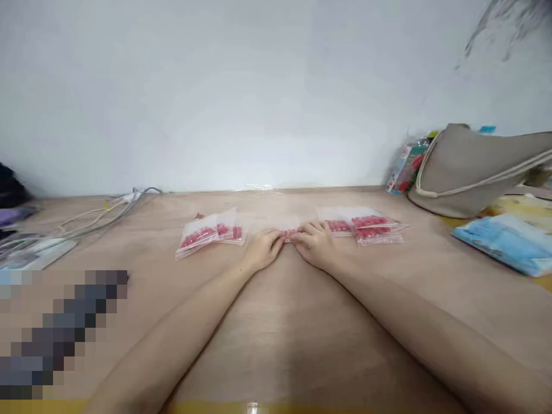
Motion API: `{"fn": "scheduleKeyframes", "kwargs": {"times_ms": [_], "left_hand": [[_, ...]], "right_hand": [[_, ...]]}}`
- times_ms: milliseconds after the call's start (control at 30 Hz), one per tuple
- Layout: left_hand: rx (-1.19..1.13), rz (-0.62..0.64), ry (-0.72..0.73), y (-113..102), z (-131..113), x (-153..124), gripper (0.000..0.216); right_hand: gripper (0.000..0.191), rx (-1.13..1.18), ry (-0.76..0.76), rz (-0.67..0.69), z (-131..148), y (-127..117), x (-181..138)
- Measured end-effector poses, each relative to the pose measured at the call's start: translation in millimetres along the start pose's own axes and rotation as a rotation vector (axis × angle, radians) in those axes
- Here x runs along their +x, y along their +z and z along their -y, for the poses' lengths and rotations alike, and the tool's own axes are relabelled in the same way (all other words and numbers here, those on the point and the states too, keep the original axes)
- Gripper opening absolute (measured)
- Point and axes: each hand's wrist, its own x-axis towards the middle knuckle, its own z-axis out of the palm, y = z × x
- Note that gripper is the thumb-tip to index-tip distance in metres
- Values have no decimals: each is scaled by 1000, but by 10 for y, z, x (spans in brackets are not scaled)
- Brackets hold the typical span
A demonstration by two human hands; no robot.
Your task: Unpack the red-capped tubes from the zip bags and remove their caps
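My left hand (264, 248) and my right hand (316, 244) rest side by side on the wooden table (276, 322), fingers curled and pinched on a small clear bag of red pieces (288, 228) lying between them. To the left of my hands lies a pile of similar clear bags with red pieces (210, 232). Another pile of such bags (366, 225) lies to the right. The picture is blurred, so the exact grip is hard to make out.
A grey cloth bag (478, 167) with a cord leans at the back right, colourful packets (407, 161) beside it. A blue plastic pack (509, 241) lies at the right edge. Cables (107, 214) and flat items (30, 250) sit at the left. A white wall stands behind.
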Motion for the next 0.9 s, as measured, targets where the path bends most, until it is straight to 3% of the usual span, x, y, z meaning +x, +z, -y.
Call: {"fn": "scheduleKeyframes", "kwargs": {"times_ms": [267, 467, 767, 900], "left_hand": [[-122, -1, 28, 41, -42, 90, 11], [-166, 22, -35, 149, -7, 154, 15], [-61, -81, -139, 162, -36, 118, 14], [-33, -195, -223, 122, -39, 132, 14]], "right_hand": [[13, 52, 42, 111, -26, -8, 0], [10, 116, 112, 192, -17, -3, 38], [10, 184, 92, 265, 36, 22, 78], [9, 413, 78, 236, 13, 16, 55]]}}
